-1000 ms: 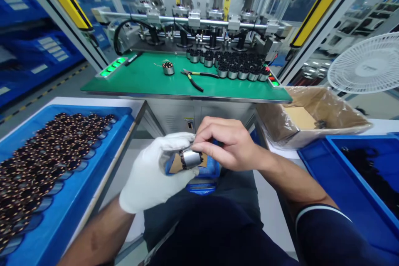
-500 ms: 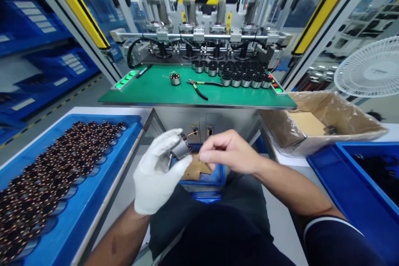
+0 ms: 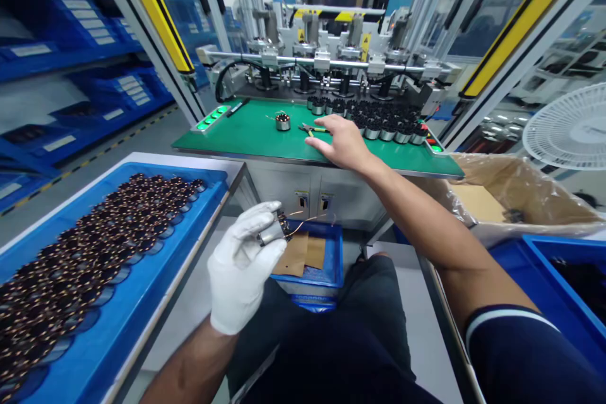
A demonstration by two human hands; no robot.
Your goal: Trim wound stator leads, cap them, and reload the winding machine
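Gloved in white, my left hand [image 3: 243, 265] is closed around a motor stator [image 3: 273, 231], a silvery ring with copper windings. Loose copper wire ends stick out from it to the right. My bare right hand [image 3: 341, 141] reaches over the green work surface [image 3: 237, 139], its fingers apart above the cutting pliers [image 3: 310, 130]. The pliers' handles are partly hidden under that hand; I see no grip on them. To their left stands another wound stator [image 3: 283, 122] with a wire end sticking out.
Several black-topped stators [image 3: 388, 120] stand in rows before the machine [image 3: 331, 57]. A blue tray [image 3: 156, 265] full of wound stators lies at left. Below is a blue bin [image 3: 334, 265] with cardboard; at right, a lined carton [image 3: 516, 196] and a fan [image 3: 572, 126].
My right hand has left the stator's wires and moved forward to the pliers, its fingers now spread. My left hand still holds the stator. The camera view has shifted slightly.
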